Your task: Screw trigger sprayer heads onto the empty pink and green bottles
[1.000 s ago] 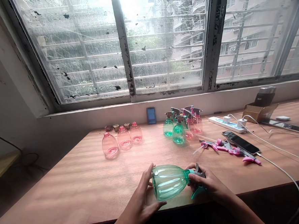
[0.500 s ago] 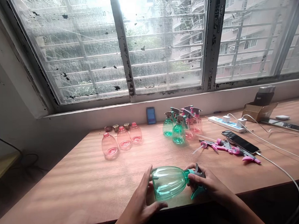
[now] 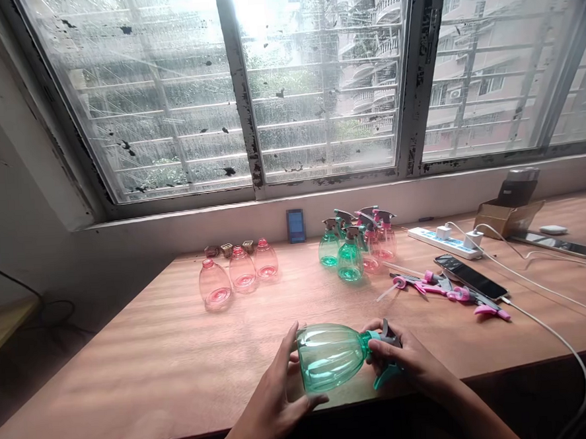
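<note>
A clear green spray bottle (image 3: 330,357) lies on its side in the air over the front edge of the table, its base to the left. My left hand (image 3: 278,392) cups the base, fingers behind it and thumb below. At the neck, my right hand (image 3: 403,352) pinches the light green collar between thumb and fingers. The grey and green trigger head (image 3: 389,376) sits on the neck, partly covered by that hand.
Three pink bottles (image 3: 215,285) without heads stand at the back left. Several green and pink spray bottles (image 3: 350,259) with heads are grouped at the back. Loose pink-grey trigger heads (image 3: 443,286) lie at right, beside a phone (image 3: 471,277) and a power strip (image 3: 443,242).
Both hands and the green spray bottle stay in nearly the same place. The bottle looks very slightly turned about its length; nothing else has moved.
</note>
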### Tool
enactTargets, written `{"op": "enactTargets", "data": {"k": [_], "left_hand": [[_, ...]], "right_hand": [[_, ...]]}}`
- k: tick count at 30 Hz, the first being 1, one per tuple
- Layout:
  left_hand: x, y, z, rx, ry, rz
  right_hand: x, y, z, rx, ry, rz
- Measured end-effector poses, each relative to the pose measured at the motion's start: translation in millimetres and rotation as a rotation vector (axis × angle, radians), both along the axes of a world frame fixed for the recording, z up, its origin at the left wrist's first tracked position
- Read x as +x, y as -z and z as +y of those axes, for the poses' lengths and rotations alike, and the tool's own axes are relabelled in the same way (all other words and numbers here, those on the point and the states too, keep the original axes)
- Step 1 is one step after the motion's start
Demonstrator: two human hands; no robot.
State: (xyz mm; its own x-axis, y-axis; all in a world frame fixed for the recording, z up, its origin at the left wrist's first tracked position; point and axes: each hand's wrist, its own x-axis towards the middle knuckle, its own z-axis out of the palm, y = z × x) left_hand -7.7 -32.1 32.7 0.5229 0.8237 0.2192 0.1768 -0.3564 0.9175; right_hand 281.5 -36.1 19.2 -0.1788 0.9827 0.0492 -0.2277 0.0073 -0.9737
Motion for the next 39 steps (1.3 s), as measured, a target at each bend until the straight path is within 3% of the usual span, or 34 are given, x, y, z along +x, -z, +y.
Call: {"op": "enactTargets", "data": {"k": [5, 11, 23, 31, 39], "left_hand": [[0.4, -2.6, 1.5, 0.033, -0.036, 0.047], [-1.7, -4.3, -0.8, -0.049, 0.002, 0.012], [-2.8, 0.7, 5.4, 0.133, -0.008, 0.088], [-2.3, -4.6, -1.9, 0.032, -0.045, 0.068], [-1.6, -3.7, 3.0, 0.079, -0.057, 0.101]], "right_hand": [[0.3, -1.4, -0.2, 0.002, -0.009, 0.009], [-1.5, -3.2, -0.6, 0.0, 0.008, 0.005], [0.0, 0.1, 0.4, -0.002, 0.0, 0.007], [0.7, 1.5, 1.1, 0.014, -0.006, 0.022], [0.9, 1.6, 1.0, 0.031, -0.004, 0.02]]}}
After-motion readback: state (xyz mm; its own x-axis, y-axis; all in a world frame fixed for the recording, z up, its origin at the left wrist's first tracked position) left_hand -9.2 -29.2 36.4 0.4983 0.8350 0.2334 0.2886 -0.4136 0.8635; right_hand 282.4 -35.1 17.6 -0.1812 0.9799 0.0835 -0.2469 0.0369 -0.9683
